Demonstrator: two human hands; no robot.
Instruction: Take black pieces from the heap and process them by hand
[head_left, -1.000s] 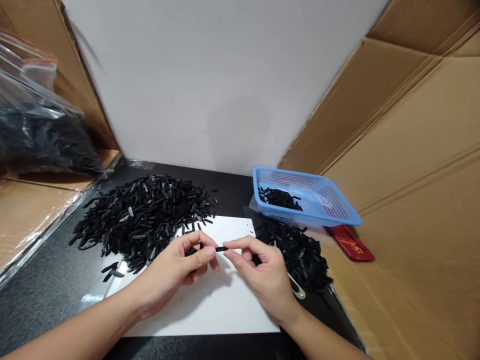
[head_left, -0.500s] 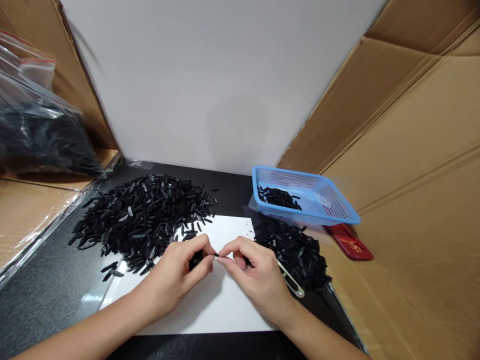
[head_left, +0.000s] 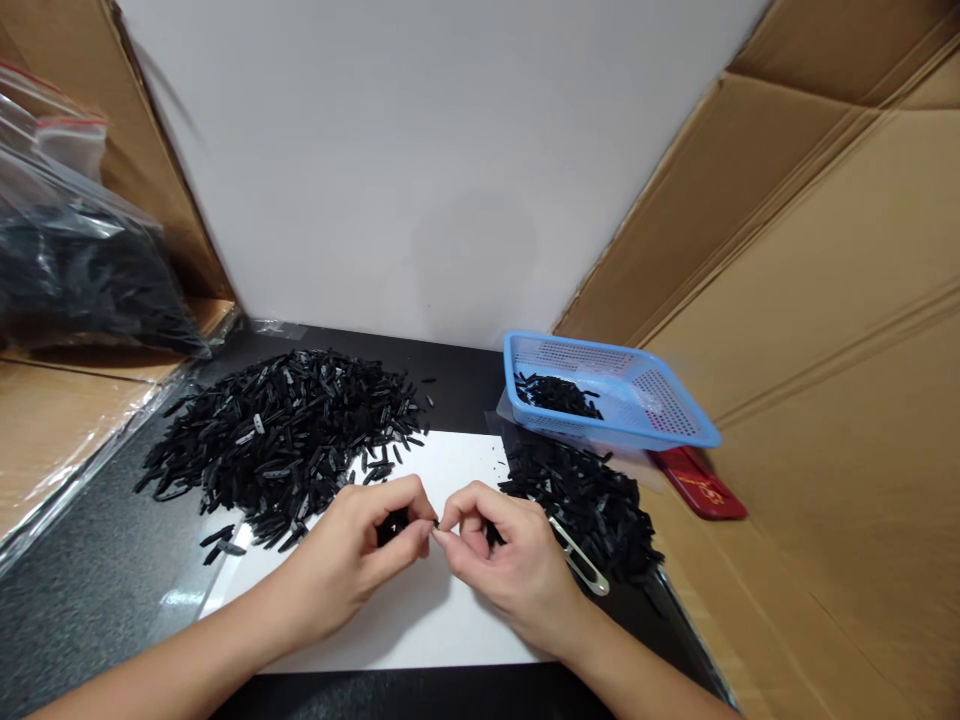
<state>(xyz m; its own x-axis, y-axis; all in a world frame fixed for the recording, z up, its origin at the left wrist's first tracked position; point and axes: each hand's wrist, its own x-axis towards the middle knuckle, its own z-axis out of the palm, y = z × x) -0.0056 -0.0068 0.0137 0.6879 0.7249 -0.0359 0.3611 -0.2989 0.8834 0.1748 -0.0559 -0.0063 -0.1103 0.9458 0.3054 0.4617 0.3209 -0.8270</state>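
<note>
Over the white sheet (head_left: 420, 630), near edge: both forearms angle inward, left hand (head_left: 352, 560) & right hand (head_left: 510, 565) meet fingertip to fingertip, each pinched on a small black part (head_left: 433, 524) betw. them. Metal clip (head_left: 577, 562) just right of the right hand. Farther: big pile of black parts (head_left: 285, 435) left, smaller pile (head_left: 592, 505) right, blue basket (head_left: 652, 440) far right.

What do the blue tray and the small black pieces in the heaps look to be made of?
Blue tray: seemingly moulded plastic, semi-glossy, with perforated mesh walls and floor. Black pieces: probably plastic or rubber, mostly matte with slight sheen on some; too small to tell which.
</note>
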